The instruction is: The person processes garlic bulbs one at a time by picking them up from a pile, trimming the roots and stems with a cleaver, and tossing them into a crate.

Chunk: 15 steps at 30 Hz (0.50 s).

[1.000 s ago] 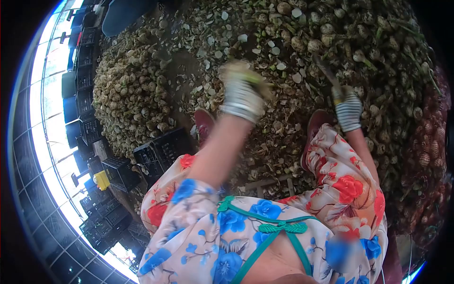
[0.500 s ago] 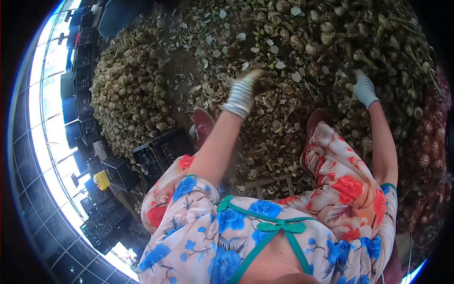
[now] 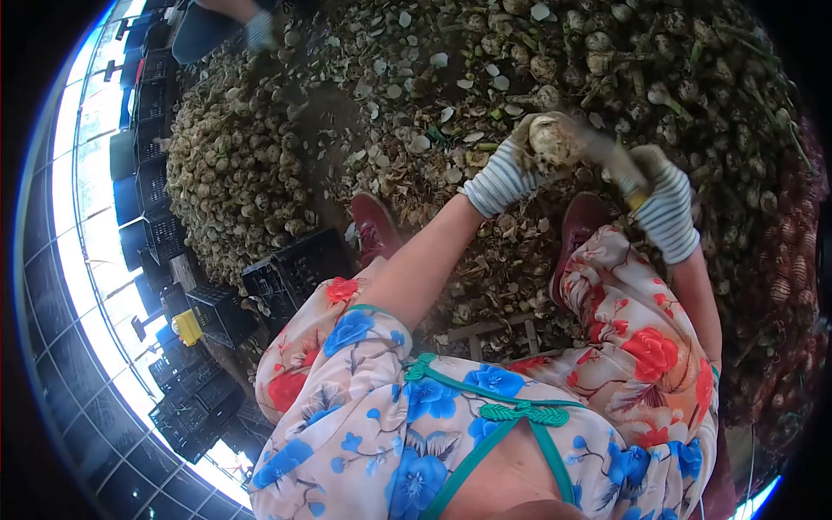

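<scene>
My left hand (image 3: 520, 160), in a striped glove, is closed around a pale garlic bulb (image 3: 553, 143) above the littered ground. Just to the right, my right hand (image 3: 663, 195), gloved the same way, grips a knife (image 3: 617, 163). Its blade is blurred by motion and points toward the bulb; a bit of yellow shows by the fingers. Beyond both hands, a heap of garlic with stalks (image 3: 667, 65) spreads over the upper right. Loose skins and cut pieces (image 3: 485, 260) cover the ground between my shoes.
A pile of trimmed bulbs (image 3: 238, 165) lies to the left, with a black crate (image 3: 299, 269) beside it. Stacked crates (image 3: 160, 186) line the left side. Red net sacks (image 3: 793, 260) stand at right. Another person's gloved hand (image 3: 260, 30) shows at the upper left.
My left hand has moved right and now holds a garlic bulb in view. My right hand has come down and inward, its knife near the bulb. Another person's hand has appeared at the upper left.
</scene>
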Available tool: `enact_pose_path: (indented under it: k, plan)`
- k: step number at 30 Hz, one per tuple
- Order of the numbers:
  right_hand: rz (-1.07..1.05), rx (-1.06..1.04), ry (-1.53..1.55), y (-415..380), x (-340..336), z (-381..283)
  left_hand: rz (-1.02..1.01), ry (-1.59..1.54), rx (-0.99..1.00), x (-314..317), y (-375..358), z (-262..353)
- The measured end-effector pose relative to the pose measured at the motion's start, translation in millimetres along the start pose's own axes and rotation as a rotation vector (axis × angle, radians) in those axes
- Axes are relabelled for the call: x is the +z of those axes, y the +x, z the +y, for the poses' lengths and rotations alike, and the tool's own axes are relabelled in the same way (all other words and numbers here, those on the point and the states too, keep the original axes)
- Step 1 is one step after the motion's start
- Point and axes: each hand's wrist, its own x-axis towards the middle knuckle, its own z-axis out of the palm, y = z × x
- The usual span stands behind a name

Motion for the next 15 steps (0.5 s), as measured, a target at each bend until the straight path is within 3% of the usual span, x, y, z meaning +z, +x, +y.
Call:
enact_pose_path:
  k: [1,5,8,11,12,13,15]
  plan:
    - [-0.092,-0.201,-0.224,-2,0,-3,-0.021,-0.018,-0.003,-2,0,-2]
    - [-0.097,-0.212,-0.310,-7,13,3,0.041,0.272,0.103,-11,1,-14]
    - [-0.089,-0.229,-0.295,-12,19,9,0.119,0.991,0.290,-16,0,-21]
    - [-0.075,-0.188,-0.258,-13,24,16,0.038,1.914,0.389,-20,-1,-15]
    - [-0.052,-0.069,-0.250,-12,28,33,0.039,1.908,0.383,-17,-6,-21]
    - [-0.036,0.145,-0.414,-8,35,68,0.062,1.288,0.324,-5,-9,-26]
    - [-0.050,0.333,-0.521,-22,24,79,0.077,0.065,0.181,18,-12,-28]
